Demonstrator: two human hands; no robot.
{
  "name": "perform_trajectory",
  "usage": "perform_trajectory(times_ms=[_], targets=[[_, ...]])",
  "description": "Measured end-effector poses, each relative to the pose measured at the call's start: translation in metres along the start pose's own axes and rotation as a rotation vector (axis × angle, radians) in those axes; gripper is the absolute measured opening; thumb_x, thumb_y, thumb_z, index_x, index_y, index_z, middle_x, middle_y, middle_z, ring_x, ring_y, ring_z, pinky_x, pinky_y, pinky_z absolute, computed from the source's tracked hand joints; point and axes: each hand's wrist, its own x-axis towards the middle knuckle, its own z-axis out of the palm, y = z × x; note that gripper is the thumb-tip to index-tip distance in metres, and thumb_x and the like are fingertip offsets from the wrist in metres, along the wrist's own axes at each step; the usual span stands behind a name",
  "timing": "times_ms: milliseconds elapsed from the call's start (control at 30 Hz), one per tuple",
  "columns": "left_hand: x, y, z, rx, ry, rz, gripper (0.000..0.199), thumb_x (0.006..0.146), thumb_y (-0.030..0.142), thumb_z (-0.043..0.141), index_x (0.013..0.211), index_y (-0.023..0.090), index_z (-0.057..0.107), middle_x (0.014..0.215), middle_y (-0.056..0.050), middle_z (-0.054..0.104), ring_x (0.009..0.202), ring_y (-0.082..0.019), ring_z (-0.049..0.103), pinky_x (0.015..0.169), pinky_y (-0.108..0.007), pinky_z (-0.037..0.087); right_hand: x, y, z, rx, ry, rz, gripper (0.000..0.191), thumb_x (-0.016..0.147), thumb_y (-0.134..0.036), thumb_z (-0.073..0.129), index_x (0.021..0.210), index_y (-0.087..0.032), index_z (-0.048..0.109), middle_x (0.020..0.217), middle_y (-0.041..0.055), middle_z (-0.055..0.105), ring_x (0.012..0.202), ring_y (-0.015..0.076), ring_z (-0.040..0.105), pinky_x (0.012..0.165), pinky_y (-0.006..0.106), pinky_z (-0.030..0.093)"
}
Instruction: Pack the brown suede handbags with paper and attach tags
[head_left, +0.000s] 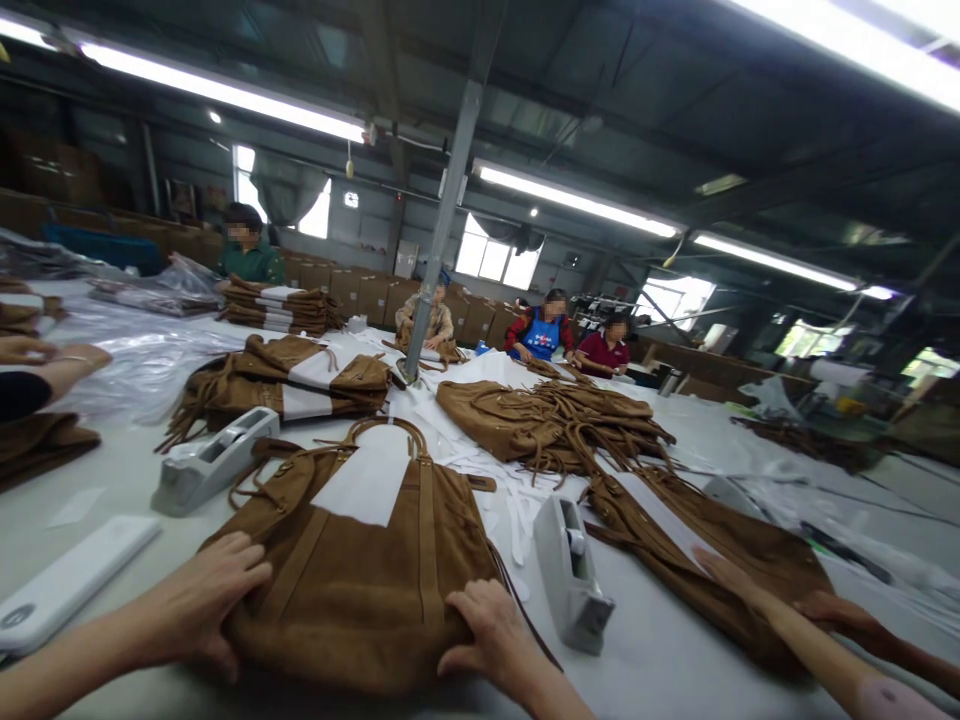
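Toward the table's [645,640] near edge, the left hand [229,590] and right hand [487,625] grip the brown bag's [360,590] lower corners, fingers bent over its sides. It looks soft, fairly light, likely to sag — best held at both sides, or by the handles [421,445] beyond.

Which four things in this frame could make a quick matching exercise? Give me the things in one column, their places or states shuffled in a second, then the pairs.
Things
1. Camera wearer's right hand
2. Nearest brown bag
3. Person in a blue apron
4. Camera wearer's left hand

Places and states
A. On the far side of the table
B. Touching the nearest bag's left side, as the camera sees it
C. White sheet over its upper front
D. Touching the nearest bag's right side, as the camera sees it

Pairs: 1-D; 2-C; 3-A; 4-B
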Motion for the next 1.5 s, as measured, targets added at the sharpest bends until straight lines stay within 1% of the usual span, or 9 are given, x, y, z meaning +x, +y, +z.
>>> perform_trajectory(times_ms=[167, 333, 533, 633, 800, 967, 1100, 1333, 1500], targets=[[0.019, 0.004, -0.038, -0.02, -0.057, -0.097, 0.052, 0.042, 0.045, 0.085, 0.083, 0.021, 0.064, 0.093, -0.006, 0.064, 0.088, -0.027, 0.054, 0.077, -0.038, 0.04, 0.009, -0.004, -0.02, 0.101, 0.017, 0.062, 0.053, 0.053, -0.06, 0.08, 0.085, -0.023, 0.059, 0.101, 0.0008, 0.059, 0.094, 0.0208, 0.051, 0.079, 0.03, 0.034], [0.036, -0.007, -0.045, 0.029, -0.138, -0.202, 0.042, 0.052, 0.039, 0.078, 0.088, 0.023, 0.064, 0.091, -0.006, 0.069, 0.089, -0.031, 0.061, 0.074, -0.037, 0.043, 0.029, -0.004, -0.031, 0.163, -0.054, 0.199, 0.037, 0.066, -0.048, 0.076, 0.078, -0.021, 0.053, 0.073, -0.0038, 0.057, 0.072, 0.0135, 0.05, 0.061, 0.024, 0.028], [0.046, -0.03, -0.055, 0.067, -0.202, -0.238, 0.032, 0.054, 0.034, 0.072, 0.084, 0.025, 0.064, 0.088, -0.006, 0.071, 0.085, -0.034, 0.064, 0.068, -0.039, 0.046, 0.071, 0.012, -0.06, 0.206, -0.099, 0.249, 0.04, 0.062, -0.05, 0.076, 0.079, -0.022, 0.053, 0.069, -0.0062, 0.054, 0.065, 0.0109, 0.046, 0.055, 0.023, 0.023], [0.047, -0.036, -0.044, 0.072, -0.241, -0.214, 0.034, 0.053, 0.033, 0.072, 0.086, 0.026, 0.065, 0.087, -0.005, 0.071, 0.084, -0.035, 0.065, 0.069, -0.042, 0.048, 0.09, 0.027, -0.064, 0.197, -0.164, 0.256, 0.048, 0.057, -0.055, 0.077, 0.086, -0.022, 0.057, 0.078, -0.0047, 0.059, 0.071, 0.012, 0.05, 0.056, 0.023, 0.026], [0.054, -0.032, -0.004, 0.074, -0.265, -0.234, 0.045, 0.052, 0.037, 0.073, 0.093, 0.02, 0.066, 0.092, -0.013, 0.071, 0.091, -0.039, 0.064, 0.078, -0.048, 0.048, 0.108, 0.038, -0.036, 0.17, -0.259, 0.3, 0.048, 0.049, -0.047, 0.082, 0.085, -0.021, 0.064, 0.082, -0.0021, 0.066, 0.073, 0.0143, 0.055, 0.056, 0.022, 0.028], [0.061, -0.016, -0.021, -0.059, -0.346, -0.196, 0.057, 0.048, 0.045, 0.076, 0.099, 0.021, 0.066, 0.101, -0.012, 0.07, 0.098, -0.037, 0.063, 0.086, -0.046, 0.048, 0.11, 0.038, -0.024, 0.117, -0.233, 0.283, 0.047, 0.049, -0.051, 0.081, 0.084, -0.023, 0.066, 0.084, -0.0002, 0.068, 0.077, 0.0173, 0.058, 0.058, 0.024, 0.028], [0.07, 0.015, -0.039, -0.305, -0.372, -0.076, 0.052, 0.066, 0.055, 0.062, 0.106, 0.022, 0.064, 0.109, -0.009, 0.068, 0.102, -0.029, 0.062, 0.086, -0.036, 0.049, 0.106, 0.037, -0.031, 0.097, -0.213, 0.278, 0.051, 0.045, -0.053, 0.082, 0.083, -0.023, 0.066, 0.079, -0.0006, 0.068, 0.074, 0.0176, 0.058, 0.057, 0.024, 0.027], [0.102, 0.026, -0.015, -0.143, -0.203, -0.21, 0.034, 0.072, 0.046, 0.055, 0.091, 0.019, 0.064, 0.098, -0.012, 0.068, 0.093, -0.032, 0.064, 0.077, -0.039, 0.049, 0.108, 0.034, -0.043, 0.112, -0.12, 0.276, 0.039, 0.058, -0.049, 0.079, 0.081, -0.021, 0.066, 0.081, 0.0013, 0.068, 0.077, 0.0184, 0.06, 0.061, 0.025, 0.037], [0.108, 0.021, -0.012, -0.103, -0.149, -0.234, 0.029, 0.073, 0.045, 0.055, 0.085, 0.02, 0.062, 0.096, -0.013, 0.069, 0.094, -0.035, 0.064, 0.077, -0.043, 0.047, 0.105, -0.023, -0.083, 0.277, -0.007, 0.007, 0.037, 0.077, -0.036, 0.068, 0.11, -0.021, 0.061, 0.116, 0.0053, 0.064, 0.109, 0.0196, 0.057, 0.092, 0.029, 0.042]])
